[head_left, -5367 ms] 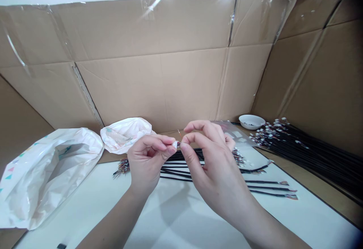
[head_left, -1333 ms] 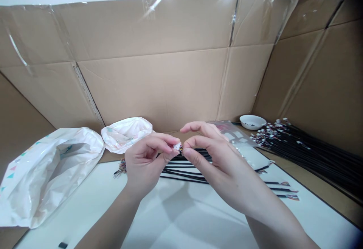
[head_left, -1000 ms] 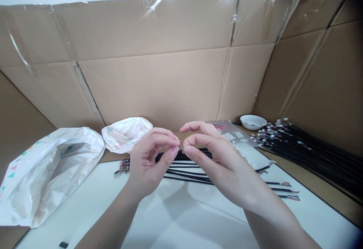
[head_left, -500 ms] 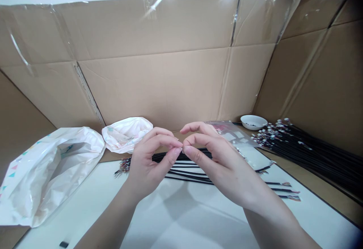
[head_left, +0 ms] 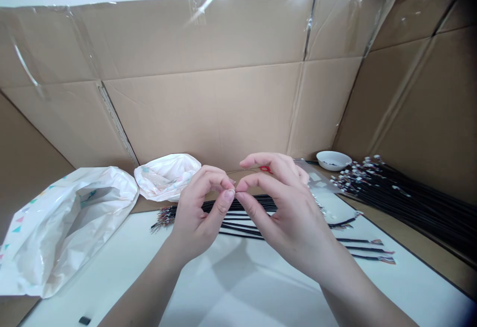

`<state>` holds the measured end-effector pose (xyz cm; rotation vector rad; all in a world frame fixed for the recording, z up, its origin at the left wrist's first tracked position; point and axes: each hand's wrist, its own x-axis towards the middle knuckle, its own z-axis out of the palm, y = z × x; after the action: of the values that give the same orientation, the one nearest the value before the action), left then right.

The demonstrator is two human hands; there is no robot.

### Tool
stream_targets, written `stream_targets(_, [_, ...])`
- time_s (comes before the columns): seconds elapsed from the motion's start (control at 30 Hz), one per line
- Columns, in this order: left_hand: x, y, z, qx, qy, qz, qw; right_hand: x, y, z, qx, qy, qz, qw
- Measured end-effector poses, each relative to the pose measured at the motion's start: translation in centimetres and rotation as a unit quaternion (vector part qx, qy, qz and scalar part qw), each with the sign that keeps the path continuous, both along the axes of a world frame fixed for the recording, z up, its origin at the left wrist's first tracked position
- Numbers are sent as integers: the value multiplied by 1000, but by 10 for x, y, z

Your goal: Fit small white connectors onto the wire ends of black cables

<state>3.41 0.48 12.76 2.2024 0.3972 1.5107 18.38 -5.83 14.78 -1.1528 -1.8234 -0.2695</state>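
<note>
My left hand (head_left: 199, 215) and my right hand (head_left: 286, 207) meet at the fingertips in the middle of the view, held above a white surface. Whatever lies between the fingertips is hidden or too small to see. Just below the hands, a bundle of black cables (head_left: 242, 229) lies with a frayed tuft of coloured wire ends (head_left: 164, 217) at its left. A small red ring-like piece (head_left: 265, 169) shows behind my right hand, on a clear plastic bag (head_left: 316, 178).
Cardboard walls (head_left: 204, 118) stand behind and beside the white board (head_left: 112, 277). To the left lie a large white plastic bag (head_left: 63, 222) and a smaller one (head_left: 166, 178). At right are a white bowl (head_left: 333, 160) and a long black cable bundle (head_left: 417, 207).
The small white connector seen earlier between my fingertips no longer shows. My hands have moved closer together, and my right hand has turned and risen, uncovering the red piece.
</note>
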Motion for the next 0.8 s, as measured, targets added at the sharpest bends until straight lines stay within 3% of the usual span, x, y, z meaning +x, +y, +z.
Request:
stream_targets(0.23, [1, -2, 1, 10, -2, 2, 1000, -2, 3, -1, 68, -36, -20, 997])
stream_targets(0.37, [1, -1, 1, -49, -45, -43, 997, 0, 2, 0, 38, -38, -17, 998])
stream_targets(0.57, [1, 4, 2, -183, -156, -89, 967, 3, -3, 2, -2, -25, -8, 1000])
stream_targets(0.8, [5, 9, -1, -210, -189, -146, 948, 1, -7, 3, -22, -32, 4, 999])
